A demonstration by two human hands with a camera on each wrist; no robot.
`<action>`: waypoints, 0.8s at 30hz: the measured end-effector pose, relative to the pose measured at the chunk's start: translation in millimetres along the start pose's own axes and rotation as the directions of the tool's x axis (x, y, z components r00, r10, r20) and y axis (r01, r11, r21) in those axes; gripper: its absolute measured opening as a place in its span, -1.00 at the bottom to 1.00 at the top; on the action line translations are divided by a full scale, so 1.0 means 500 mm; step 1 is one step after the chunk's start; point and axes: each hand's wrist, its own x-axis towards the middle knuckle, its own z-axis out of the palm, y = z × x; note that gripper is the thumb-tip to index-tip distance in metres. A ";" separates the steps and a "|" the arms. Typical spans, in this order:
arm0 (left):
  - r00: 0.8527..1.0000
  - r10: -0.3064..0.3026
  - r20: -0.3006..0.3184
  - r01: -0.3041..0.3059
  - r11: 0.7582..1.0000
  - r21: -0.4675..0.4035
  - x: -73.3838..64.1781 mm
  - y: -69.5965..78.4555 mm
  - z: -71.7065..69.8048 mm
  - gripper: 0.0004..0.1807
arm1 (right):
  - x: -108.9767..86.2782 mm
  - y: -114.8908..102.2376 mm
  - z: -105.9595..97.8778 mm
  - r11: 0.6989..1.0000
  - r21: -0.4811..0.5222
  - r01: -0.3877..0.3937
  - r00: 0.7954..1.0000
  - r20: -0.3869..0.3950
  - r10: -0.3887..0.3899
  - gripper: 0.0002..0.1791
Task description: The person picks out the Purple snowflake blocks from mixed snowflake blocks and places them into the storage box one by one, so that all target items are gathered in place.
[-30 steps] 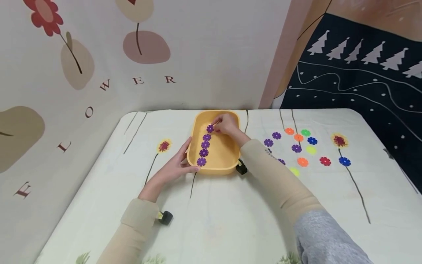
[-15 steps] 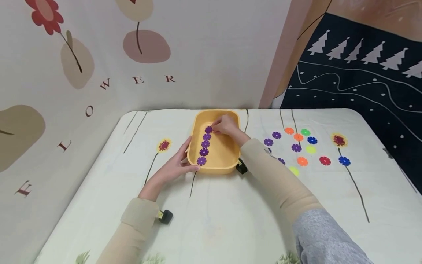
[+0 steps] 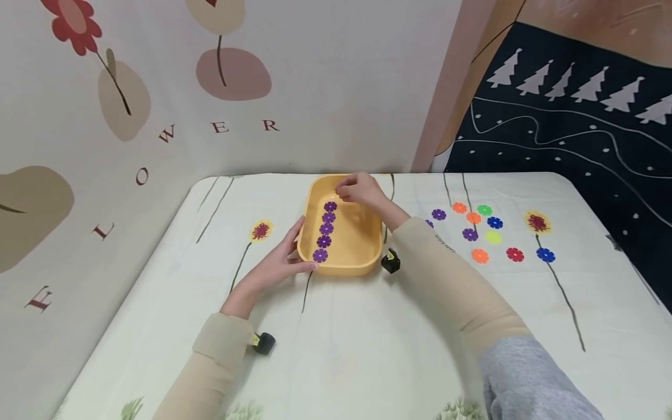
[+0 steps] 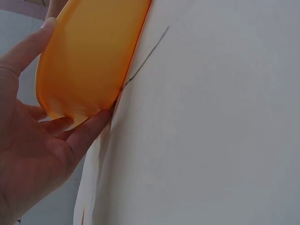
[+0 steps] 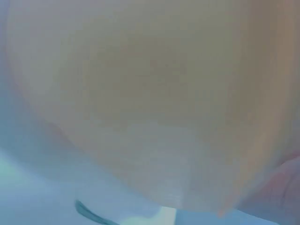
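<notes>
A yellow rectangular tray point(image 3: 354, 242) stands at the far middle of the table. Along its left side runs a column of several purple flower-shaped discs point(image 3: 326, 228). My left hand point(image 3: 278, 265) grips the tray's near left corner, with the thumb at the near side; in the left wrist view its fingers point(image 4: 89, 129) bend against the tray's wall point(image 4: 93, 56). Over the tray's far right part is my right hand point(image 3: 362, 189), fingers loosely bent, apart from the discs, with nothing visible in them. The right wrist view is blurred, with part of the hand point(image 5: 276, 197) at its lower right.
Right of the tray, loose flower discs are scattered on the white cloth: purple point(image 3: 469, 234), orange point(image 3: 480, 255), green point(image 3: 484, 209), yellow point(image 3: 493, 236), red point(image 3: 515, 254) and blue point(image 3: 545, 254). The right forearm hides part of that area. A printed wall point(image 3: 341, 87) rises behind the table.
The farthest purple disc has shifted slightly left, into the column. My right hand has let it go and drawn back a little up and right. The left hand stays on the tray.
</notes>
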 end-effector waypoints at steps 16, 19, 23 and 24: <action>1.000 -0.017 -0.012 0.018 1.000 0.023 -0.002 0.007 0.004 0.21 | -0.066 -0.001 -0.118 0.999 0.021 0.025 1.000 -0.019 -0.024 -0.70; 1.000 -0.007 -0.006 0.007 1.000 0.023 -0.003 0.007 0.006 0.21 | -0.082 0.014 -0.147 1.000 0.000 0.018 0.999 -0.032 -0.018 -0.66; 1.000 0.010 0.004 -0.010 1.000 0.015 -0.004 0.007 0.008 0.21 | -0.102 0.041 -0.184 1.000 -0.016 -0.006 0.998 -0.055 0.005 -0.63; 1.000 0.011 0.005 -0.011 1.000 0.014 -0.005 0.008 0.009 0.22 | -0.107 0.048 -0.192 1.000 -0.020 -0.015 0.998 -0.059 0.014 -0.62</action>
